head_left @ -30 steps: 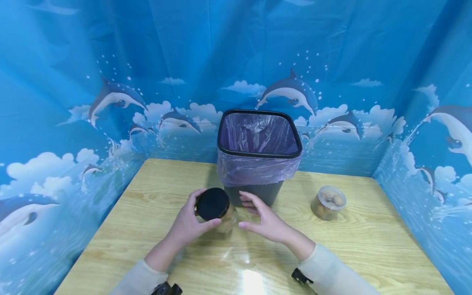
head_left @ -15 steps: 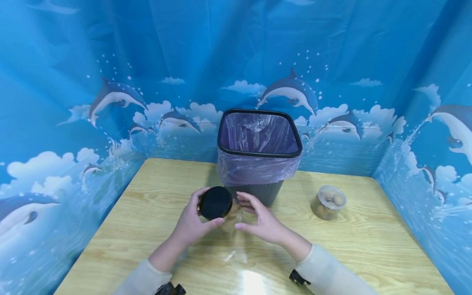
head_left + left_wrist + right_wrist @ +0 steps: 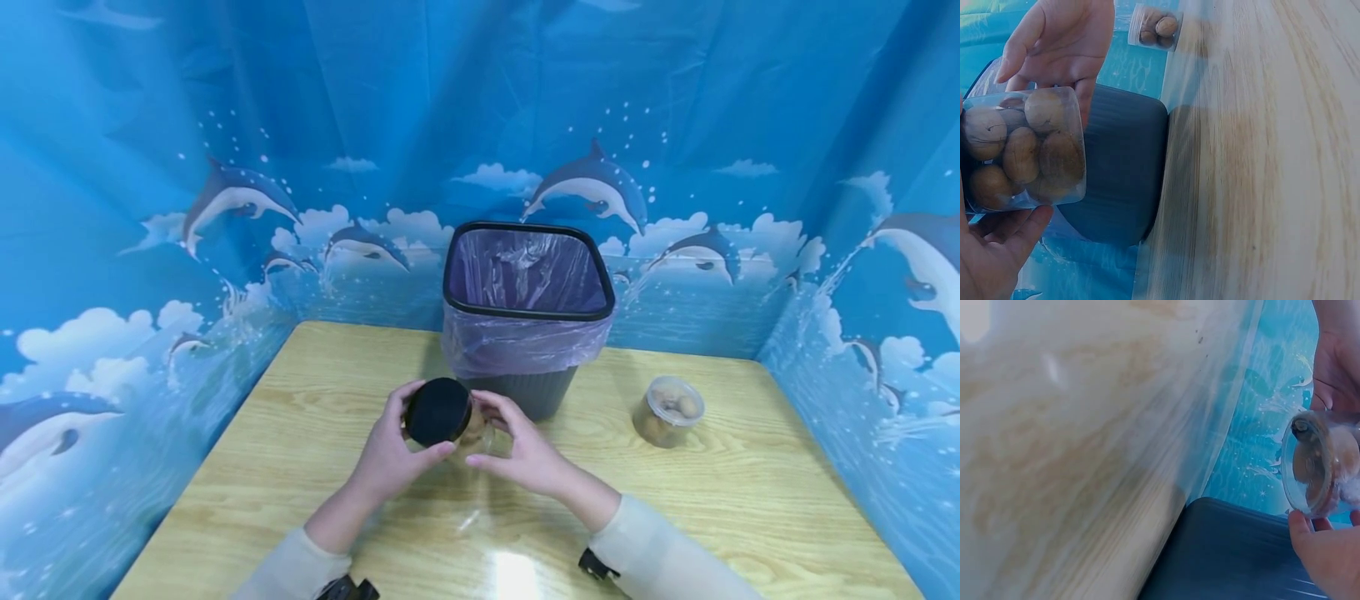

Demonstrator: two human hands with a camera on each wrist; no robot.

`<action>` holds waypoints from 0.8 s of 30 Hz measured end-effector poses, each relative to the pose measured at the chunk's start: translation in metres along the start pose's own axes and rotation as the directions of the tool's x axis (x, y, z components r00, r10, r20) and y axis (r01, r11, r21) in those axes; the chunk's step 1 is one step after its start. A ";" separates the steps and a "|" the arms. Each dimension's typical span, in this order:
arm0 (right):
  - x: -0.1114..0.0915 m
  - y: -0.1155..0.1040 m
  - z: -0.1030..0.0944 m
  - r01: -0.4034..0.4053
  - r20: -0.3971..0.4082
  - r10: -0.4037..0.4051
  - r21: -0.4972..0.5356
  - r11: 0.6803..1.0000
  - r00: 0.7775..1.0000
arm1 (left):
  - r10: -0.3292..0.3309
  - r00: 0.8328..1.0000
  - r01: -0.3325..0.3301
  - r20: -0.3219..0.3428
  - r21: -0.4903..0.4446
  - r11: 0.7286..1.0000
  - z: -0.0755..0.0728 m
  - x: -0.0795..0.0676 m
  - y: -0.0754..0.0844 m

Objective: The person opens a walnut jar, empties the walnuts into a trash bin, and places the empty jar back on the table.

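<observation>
Head view, jar (image 3: 472,432): I am holding it tilted, base toward four o'clock, seemingly off the table (image 3: 300,400), just before the bin (image 3: 543,392).
Left hand (image 3: 386,454): it is gripping around the black lid (image 3: 437,412) end.
Right hand (image 3: 525,458): it is cupping narrowly near the clear base; whether it is gripping, I cannot tell.
Walnuts (image 3: 1021,156): their weight could be shifting baseward, and smooth plastic slipping from my left fingers.
Bin rim (image 3: 528,314): rising toward one o'clock, it could be catching my knuckles if I am lifting carelessly.
Tub (image 3: 667,412): sitting at three o'clock, well apart; the table is offering room toward six and nine.
</observation>
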State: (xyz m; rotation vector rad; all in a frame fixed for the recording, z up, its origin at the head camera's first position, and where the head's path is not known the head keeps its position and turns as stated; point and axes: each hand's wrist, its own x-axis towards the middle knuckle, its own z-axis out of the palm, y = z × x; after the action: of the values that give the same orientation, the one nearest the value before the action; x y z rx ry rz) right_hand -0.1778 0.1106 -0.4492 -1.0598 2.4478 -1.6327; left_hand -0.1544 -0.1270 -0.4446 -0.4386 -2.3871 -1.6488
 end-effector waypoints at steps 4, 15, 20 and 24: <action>0.001 -0.001 0.003 -0.009 -0.027 0.009 0.005 1.000 1.000 | 0.013 1.000 -0.013 -0.005 -0.014 1.000 0.001 0.000 0.002; 0.004 -0.018 0.008 -0.011 -0.071 0.010 -0.017 1.000 0.997 | 0.033 0.999 -0.033 -0.020 -0.024 0.999 0.003 -0.003 0.000; 0.003 -0.021 0.007 0.018 -0.086 -0.020 -0.022 1.000 0.996 | 0.043 0.999 -0.044 -0.022 -0.054 0.998 0.003 -0.004 0.000; 0.002 -0.009 0.008 0.029 -0.095 -0.032 -0.027 0.999 0.995 | 0.052 0.998 -0.054 -0.025 -0.080 0.995 0.005 -0.004 0.001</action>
State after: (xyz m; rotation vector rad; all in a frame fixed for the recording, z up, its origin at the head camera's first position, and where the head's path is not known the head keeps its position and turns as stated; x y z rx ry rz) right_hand -0.1718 0.1015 -0.4451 -1.0514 2.5300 -1.7049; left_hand -0.1501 -0.1228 -0.4473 -0.4896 -2.2784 -1.7218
